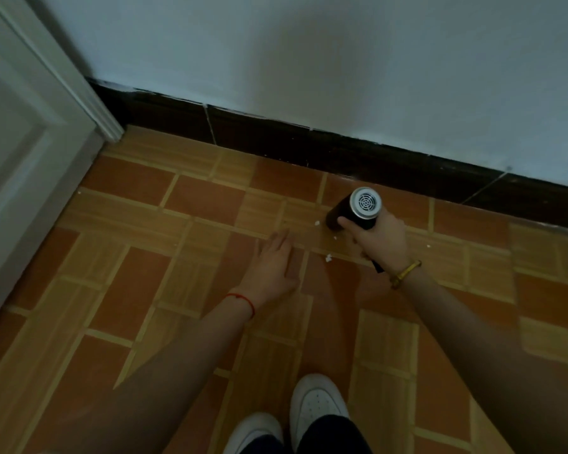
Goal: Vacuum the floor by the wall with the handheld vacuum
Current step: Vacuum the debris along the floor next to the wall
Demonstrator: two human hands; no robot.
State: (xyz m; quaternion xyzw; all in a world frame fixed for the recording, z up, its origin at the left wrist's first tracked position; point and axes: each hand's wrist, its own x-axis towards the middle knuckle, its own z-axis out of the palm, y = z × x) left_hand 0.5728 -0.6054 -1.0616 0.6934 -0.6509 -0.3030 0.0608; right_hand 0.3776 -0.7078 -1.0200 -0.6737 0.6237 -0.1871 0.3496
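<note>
My right hand [379,239] is shut on a black handheld vacuum [354,209] with a silver vented rear cap, held low over the tiled floor [184,263]. Its dark front end points left and down, near the dark skirting board [309,149] under the pale wall [341,60]. Small white crumbs [328,256] lie on the tiles just left of and below the vacuum. My left hand [274,265] is flat and empty, fingers stretched out over the floor to the left of the vacuum.
A white door and its frame [40,132] stand at the left, meeting the skirting board in the corner. My two white shoes [315,404] are at the bottom centre. Brown and tan tiles stretch to both sides.
</note>
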